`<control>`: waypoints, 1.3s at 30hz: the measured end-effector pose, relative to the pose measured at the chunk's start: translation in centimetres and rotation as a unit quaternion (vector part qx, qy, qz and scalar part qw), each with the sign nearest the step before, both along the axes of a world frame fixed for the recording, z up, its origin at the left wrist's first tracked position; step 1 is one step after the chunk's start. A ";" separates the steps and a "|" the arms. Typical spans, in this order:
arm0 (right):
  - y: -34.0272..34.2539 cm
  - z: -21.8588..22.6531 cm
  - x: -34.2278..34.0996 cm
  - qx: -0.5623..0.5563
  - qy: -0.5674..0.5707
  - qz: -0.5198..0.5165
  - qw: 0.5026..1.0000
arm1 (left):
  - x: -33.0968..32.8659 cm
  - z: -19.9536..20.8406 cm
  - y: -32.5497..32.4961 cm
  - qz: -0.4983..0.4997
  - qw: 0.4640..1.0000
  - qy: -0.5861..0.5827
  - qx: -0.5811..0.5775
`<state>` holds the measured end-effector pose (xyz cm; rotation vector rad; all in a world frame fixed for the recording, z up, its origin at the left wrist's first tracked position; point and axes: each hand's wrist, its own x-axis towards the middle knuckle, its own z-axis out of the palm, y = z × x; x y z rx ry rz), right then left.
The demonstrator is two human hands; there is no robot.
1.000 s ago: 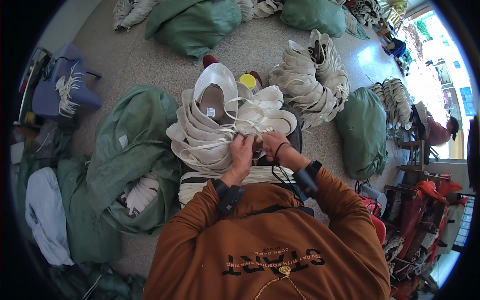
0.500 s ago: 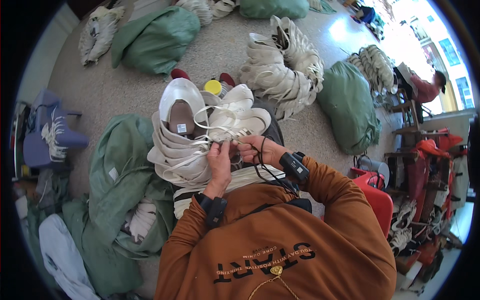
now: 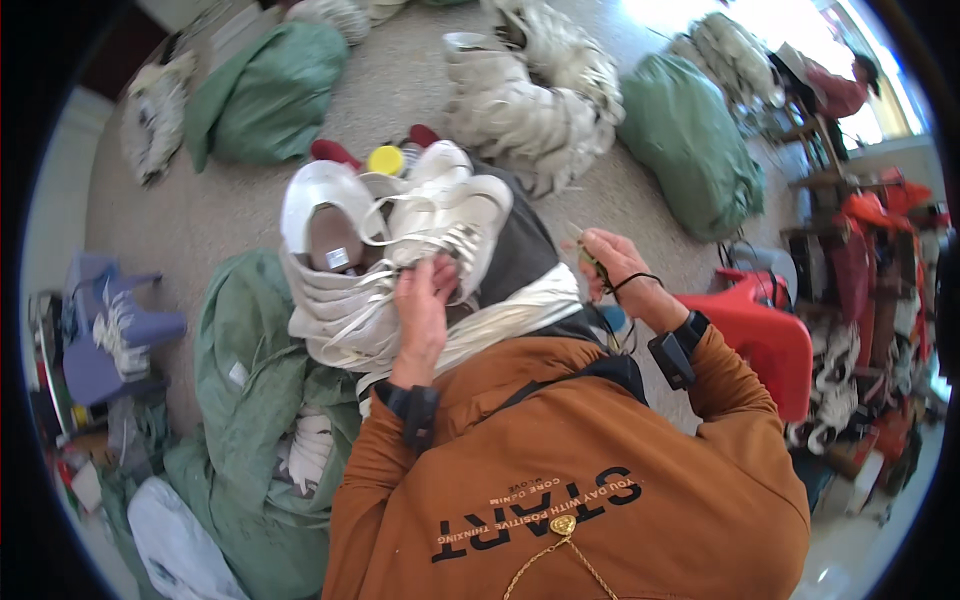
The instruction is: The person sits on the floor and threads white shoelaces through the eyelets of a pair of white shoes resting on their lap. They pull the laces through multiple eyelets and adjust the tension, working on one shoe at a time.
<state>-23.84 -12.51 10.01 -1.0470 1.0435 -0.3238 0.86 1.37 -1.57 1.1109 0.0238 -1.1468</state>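
White lace-up shoes point(image 3: 472, 225) sit on my lap beside a row of nested white shoe uppers point(image 3: 335, 310). My left hand point(image 3: 422, 310) is closed, its fingertips gripping the near shoe at its laces. Off to the right, away from the shoes, my right hand point(image 3: 615, 262) is closed around a thin, yellowish thing whose kind I cannot make out. A black cord point(image 3: 638, 280) loops from that hand round my wrist. A bundle of white laces point(image 3: 535, 305) lies across my lap, just right of my left hand.
Green sacks point(image 3: 270, 95) and heaps of white uppers point(image 3: 540, 115) lie on the floor. A yellow-lidded jar point(image 3: 385, 160) stands beyond the shoes. A red plastic stool point(image 3: 755, 340) is to my right, a purple chair point(image 3: 115, 330) at far left. A person point(image 3: 835, 90) sits at far right.
My right hand has moved right, away from the laces and my left hand, still closed on the thin thing. My left hand has stayed at the shoe. The whole view has shifted slightly.
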 end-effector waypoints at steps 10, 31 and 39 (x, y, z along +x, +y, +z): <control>7.1 -17.7 -27.8 -0.324 0.486 -0.057 0.809 | 2.6 3.1 3.1 -0.203 0.978 -0.041 0.017; 10.9 -21.2 -32.0 0.116 0.405 0.296 0.857 | 6.0 6.2 -0.4 -0.137 0.667 -0.732 0.009; 7.7 -12.9 -28.1 0.221 0.236 0.424 0.846 | 7.1 4.1 -3.3 -0.206 0.624 -0.754 0.001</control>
